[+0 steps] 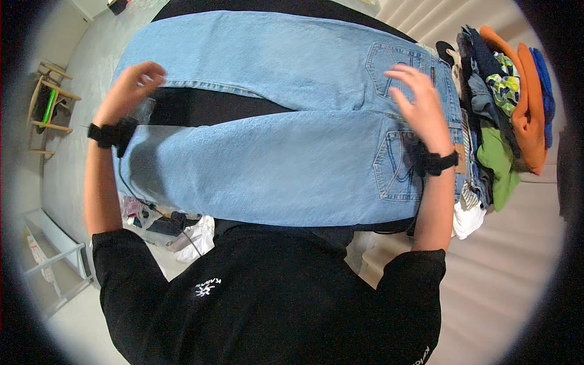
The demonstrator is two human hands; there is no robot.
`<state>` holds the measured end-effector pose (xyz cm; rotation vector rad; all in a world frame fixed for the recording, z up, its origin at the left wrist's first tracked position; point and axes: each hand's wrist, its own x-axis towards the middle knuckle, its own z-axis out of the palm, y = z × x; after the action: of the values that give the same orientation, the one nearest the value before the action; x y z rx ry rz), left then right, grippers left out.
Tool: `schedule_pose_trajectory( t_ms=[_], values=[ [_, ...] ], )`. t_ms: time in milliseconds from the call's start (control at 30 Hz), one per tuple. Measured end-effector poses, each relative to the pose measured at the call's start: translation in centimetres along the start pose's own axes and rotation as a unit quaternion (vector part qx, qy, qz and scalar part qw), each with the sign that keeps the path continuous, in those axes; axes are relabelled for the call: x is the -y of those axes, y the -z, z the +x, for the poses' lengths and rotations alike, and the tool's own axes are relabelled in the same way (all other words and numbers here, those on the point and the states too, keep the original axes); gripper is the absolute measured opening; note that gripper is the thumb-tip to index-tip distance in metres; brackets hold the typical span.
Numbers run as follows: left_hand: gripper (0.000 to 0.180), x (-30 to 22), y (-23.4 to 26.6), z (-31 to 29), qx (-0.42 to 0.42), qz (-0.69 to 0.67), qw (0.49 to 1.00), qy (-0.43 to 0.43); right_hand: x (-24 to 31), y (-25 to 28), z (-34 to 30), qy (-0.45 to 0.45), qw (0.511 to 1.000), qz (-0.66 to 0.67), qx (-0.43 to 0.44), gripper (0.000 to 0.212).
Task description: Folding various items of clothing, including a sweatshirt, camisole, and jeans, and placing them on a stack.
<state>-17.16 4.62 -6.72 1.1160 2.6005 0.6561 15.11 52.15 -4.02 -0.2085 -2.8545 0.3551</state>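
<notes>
We note bright, even indoor light from above. The left hand [131, 85] is slightly motion-blurred and casts a soft shadow on the jeans [274, 121]. Fisheye bending grows toward the rim; black vignette rings the frame. No glare; centre sharp.

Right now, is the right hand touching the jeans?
Touching. The head view shows the right hand lying flat on the light blue jeans near a back pocket, no gap visible.

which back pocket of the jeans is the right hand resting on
The far pocket: the right hand has its fingers spread over it, while the near pocket lies by the wrist.
</notes>
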Motion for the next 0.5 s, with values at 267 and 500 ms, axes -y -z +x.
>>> schedule_pose_trajectory(
  t_ms=[267,500],
  values=[
    [0.024,-11.7,-5.6,-4.1,0.126,-0.038,0.989,-0.064,6.6,-4.6,-1.7,0.122,0.984,0.097,0.08,0.014],
    [0.027,-10.5,-7.2,-5.0,0.086,0.024,0.988,-0.124,7.1,-3.7,-4.7,0.143,0.979,0.116,0.083,0.017]
  ],
)
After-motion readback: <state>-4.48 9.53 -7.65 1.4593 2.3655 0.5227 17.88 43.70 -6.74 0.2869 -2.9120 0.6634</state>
